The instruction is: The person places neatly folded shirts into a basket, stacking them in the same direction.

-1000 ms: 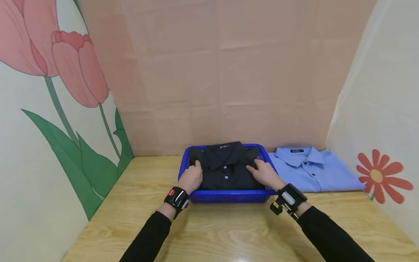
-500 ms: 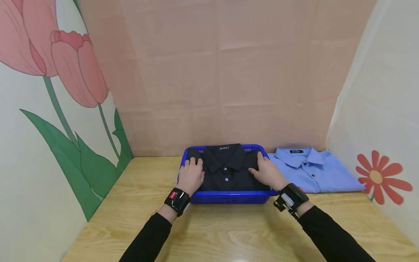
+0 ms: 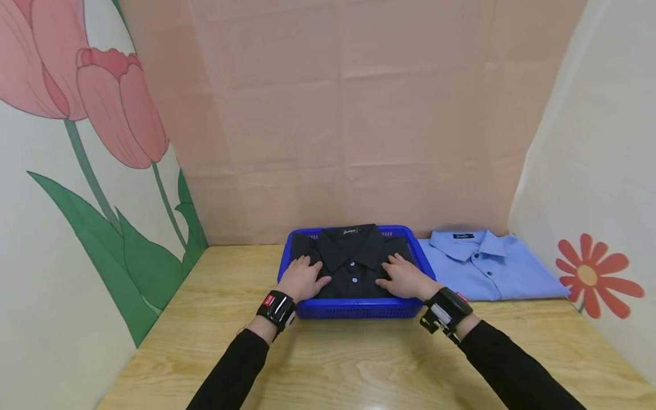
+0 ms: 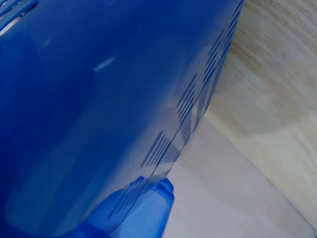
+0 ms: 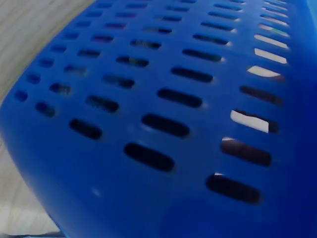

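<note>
A folded black shirt (image 3: pixel 353 253), collar toward the back, lies in a blue plastic basket (image 3: pixel 359 309). On the shirt's left part rests my left hand (image 3: pixel 301 279), palm down with fingers spread. My right hand (image 3: pixel 405 277) lies likewise on the right part, fingers and thumb extended. Neither hand grips anything. The left wrist view is filled by the basket's side wall (image 4: pixel 99 114), close up. Slotted blue basket wall (image 5: pixel 163 109) takes up most of the right wrist view; neither wrist view shows the hands.
Right of the basket, a folded light blue shirt (image 3: pixel 492 270) lies on the wooden table (image 3: pixel 359 364). Behind stands a pinkish-brown covered wall (image 3: pixel 348 125). Painted flowers decorate the side walls, with a tulip (image 3: pixel 120 108) at left.
Both hands have shifted inward and toward the front over the black shirt. The left fingers were curled at the shirt's edge one second ago and are now spread flat on it.
</note>
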Action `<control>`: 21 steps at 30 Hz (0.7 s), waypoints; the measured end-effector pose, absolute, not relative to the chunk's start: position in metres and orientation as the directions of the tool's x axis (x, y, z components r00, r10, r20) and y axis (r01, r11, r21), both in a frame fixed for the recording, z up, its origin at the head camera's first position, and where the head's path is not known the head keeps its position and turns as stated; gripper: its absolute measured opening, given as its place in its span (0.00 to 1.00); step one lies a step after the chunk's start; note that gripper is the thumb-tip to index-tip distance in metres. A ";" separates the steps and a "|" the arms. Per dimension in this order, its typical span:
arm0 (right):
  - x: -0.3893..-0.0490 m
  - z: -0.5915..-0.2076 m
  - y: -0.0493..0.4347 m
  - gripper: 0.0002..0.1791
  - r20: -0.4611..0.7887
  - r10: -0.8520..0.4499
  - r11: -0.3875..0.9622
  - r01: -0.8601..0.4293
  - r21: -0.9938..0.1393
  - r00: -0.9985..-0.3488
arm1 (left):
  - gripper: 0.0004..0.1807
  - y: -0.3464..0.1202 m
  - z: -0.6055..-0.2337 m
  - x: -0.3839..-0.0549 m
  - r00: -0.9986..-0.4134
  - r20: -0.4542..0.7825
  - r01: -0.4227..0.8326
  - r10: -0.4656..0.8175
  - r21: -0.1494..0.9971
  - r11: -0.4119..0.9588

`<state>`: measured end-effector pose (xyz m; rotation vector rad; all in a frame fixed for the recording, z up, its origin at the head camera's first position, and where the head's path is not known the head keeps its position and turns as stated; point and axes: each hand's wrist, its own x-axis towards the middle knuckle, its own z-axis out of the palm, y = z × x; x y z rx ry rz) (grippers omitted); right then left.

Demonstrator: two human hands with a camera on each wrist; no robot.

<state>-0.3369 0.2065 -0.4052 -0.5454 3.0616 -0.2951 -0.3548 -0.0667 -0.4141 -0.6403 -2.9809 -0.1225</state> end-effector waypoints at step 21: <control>-0.333 -0.402 0.219 0.28 0.062 -0.355 0.866 -0.353 -0.353 -0.933 | 0.30 -0.064 -0.417 -0.360 -0.906 0.072 0.422 0.416 0.165 0.891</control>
